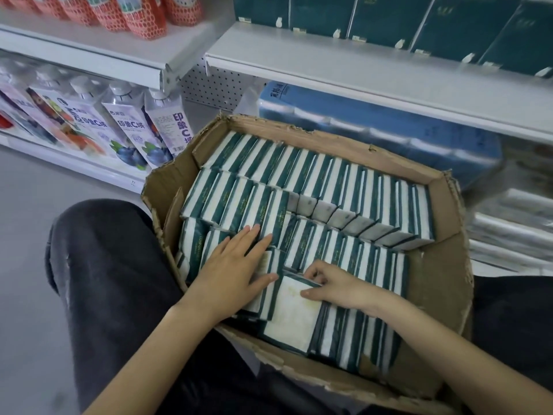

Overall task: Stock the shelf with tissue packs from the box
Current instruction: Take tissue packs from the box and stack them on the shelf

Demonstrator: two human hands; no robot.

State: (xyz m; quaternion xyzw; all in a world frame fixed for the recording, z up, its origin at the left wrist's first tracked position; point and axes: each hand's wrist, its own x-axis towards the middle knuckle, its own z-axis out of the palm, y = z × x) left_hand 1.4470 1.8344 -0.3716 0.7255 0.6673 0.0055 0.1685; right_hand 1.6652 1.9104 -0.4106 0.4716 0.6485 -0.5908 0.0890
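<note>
Near: tissue packs [302, 175] dark green with white stripes, box [440, 283] plain brown. White shelf [359, 76]. Far right wrapped rolls [389, 127] blue and white. Far left red pouches [143, 16], white lattice; lilac pouches [125, 127], blueberry print. Dark grey trousers [113, 265].

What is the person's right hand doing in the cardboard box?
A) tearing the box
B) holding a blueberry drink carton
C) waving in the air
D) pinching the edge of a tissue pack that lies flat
D: the right hand curls its fingers over the top edge of the flat-lying green-and-white tissue pack in the torn brown cardboard box.
</note>
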